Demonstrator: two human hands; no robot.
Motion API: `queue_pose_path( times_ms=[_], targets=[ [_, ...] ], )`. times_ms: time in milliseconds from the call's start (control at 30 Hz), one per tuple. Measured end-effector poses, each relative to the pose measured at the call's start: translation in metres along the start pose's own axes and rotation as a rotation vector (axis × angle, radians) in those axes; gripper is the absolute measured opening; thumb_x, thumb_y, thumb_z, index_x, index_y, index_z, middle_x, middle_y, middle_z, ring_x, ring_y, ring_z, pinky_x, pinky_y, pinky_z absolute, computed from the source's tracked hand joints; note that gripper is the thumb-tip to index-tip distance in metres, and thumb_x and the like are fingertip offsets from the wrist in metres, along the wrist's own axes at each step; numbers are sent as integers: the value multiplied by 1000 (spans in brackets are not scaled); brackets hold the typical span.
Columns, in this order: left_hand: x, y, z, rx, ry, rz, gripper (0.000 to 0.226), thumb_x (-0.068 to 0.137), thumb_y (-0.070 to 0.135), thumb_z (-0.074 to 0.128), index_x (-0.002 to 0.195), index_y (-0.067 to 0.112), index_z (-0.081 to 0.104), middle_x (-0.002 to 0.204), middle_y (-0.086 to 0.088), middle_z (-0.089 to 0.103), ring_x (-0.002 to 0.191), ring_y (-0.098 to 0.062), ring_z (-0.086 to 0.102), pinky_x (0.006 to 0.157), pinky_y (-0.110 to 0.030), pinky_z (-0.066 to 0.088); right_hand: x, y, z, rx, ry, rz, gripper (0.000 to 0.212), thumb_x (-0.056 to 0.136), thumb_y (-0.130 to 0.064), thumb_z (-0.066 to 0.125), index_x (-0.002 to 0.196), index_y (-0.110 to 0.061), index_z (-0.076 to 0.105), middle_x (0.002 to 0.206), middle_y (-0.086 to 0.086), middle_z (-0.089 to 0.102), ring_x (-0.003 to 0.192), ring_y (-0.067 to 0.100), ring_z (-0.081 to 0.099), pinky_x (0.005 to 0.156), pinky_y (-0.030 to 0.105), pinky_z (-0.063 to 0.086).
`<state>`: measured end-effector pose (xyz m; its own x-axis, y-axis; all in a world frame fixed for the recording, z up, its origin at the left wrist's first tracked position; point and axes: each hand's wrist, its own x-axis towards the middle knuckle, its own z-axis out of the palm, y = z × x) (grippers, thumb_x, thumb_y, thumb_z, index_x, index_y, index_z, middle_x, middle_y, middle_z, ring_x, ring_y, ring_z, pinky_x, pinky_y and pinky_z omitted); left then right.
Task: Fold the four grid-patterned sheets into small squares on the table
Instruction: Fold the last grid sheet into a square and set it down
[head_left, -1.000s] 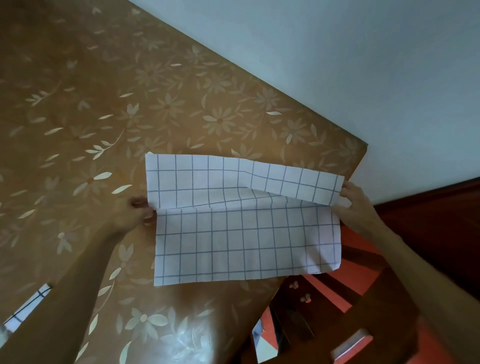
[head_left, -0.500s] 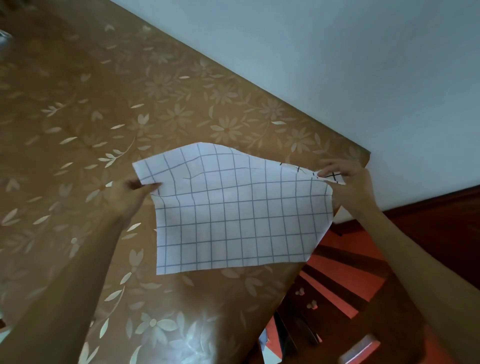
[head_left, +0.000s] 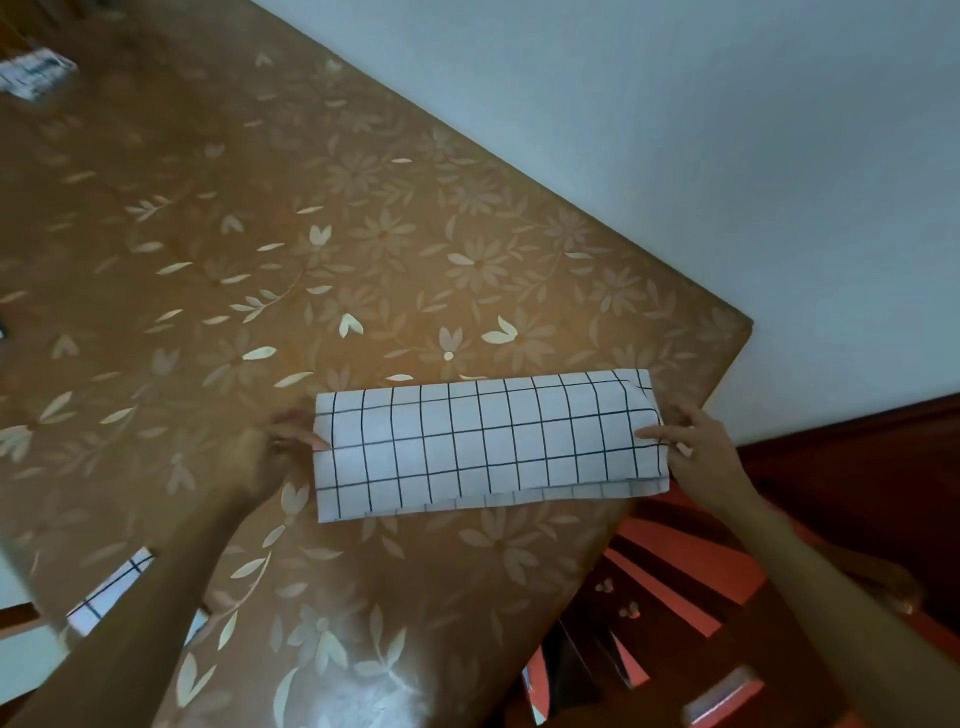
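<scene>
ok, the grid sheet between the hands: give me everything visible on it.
The grid sheet is white with thin dark lines and looks thin and limp, paper or fabric. It is folded lengthwise into a long strip and lies flat on the floral brown table near its right corner. The layers are misaligned: a lower one peeks out along the near edge, toward the right. The left hand pinches its left end, the right hand its right end.
</scene>
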<state>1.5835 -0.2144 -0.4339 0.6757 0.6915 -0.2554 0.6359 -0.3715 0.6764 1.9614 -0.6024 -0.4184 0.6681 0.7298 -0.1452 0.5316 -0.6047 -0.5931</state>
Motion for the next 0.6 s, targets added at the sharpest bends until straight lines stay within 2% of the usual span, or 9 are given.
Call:
queue_pose_path(
  times_ms=[33,100,167,233,300,400,467,533,600],
  targets=[
    [0,1,0,102,45,-6,67,76,-16,56,69,49,75,122,-1,69,108,-37,65,87,-47,55,-1,-5,-1,19,37,-9,50,73,27,52,97,-7,79,134,3,54,122,19,55,103,21,47],
    [-1,23,4,214,122,-30,59,79,-16,53,75,40,72,128,-5,67,107,-35,66,83,-43,54,-6,-22,-7,104,122,19,51,70,31,48,95,-1,78,128,-3,52,115,-10,51,92,-2,37],
    [0,51,16,240,193,-29,39,84,-12,52,89,21,73,130,-6,65,106,-35,64,80,-36,49,-9,-33,-7,208,183,63,45,73,23,49,84,-8,79,127,-11,56,113,-21,47,89,0,39],
    [7,74,38,289,205,108,35,84,-10,54,103,15,69,129,-7,63,107,-35,62,82,-39,52,-11,-38,0,208,245,22,33,78,2,52,77,-20,77,125,-9,62,121,-4,50,96,23,48],
    [14,97,70,328,154,260,35,88,-2,56,118,13,64,132,-9,60,112,-34,57,88,-45,52,-5,-44,13,146,305,-98,28,82,-12,49,83,-18,76,120,-4,66,119,14,55,98,44,48],
    [24,137,125,399,31,373,45,102,22,46,146,14,44,149,-14,44,134,-35,41,109,-48,40,19,-64,34,19,315,-229,32,87,-12,45,103,-13,72,123,2,65,118,21,57,104,40,41],
    [30,153,158,470,-98,347,55,106,39,32,156,17,24,164,-13,20,151,-34,17,121,-50,22,39,-74,53,-150,200,-249,39,91,-14,43,123,-10,64,136,10,59,129,27,52,110,41,39],
    [36,150,180,559,-179,331,64,105,49,24,158,17,13,167,-11,7,154,-32,7,123,-55,15,55,-77,73,-322,28,-236,48,96,-15,45,144,-6,46,154,14,41,145,28,35,118,45,30],
    [37,142,190,671,-199,353,69,102,54,20,158,14,15,167,-12,8,154,-33,10,120,-58,21,61,-75,91,-412,-102,-244,58,102,-22,41,155,-6,24,164,13,17,153,26,13,122,42,12]
  ],
)
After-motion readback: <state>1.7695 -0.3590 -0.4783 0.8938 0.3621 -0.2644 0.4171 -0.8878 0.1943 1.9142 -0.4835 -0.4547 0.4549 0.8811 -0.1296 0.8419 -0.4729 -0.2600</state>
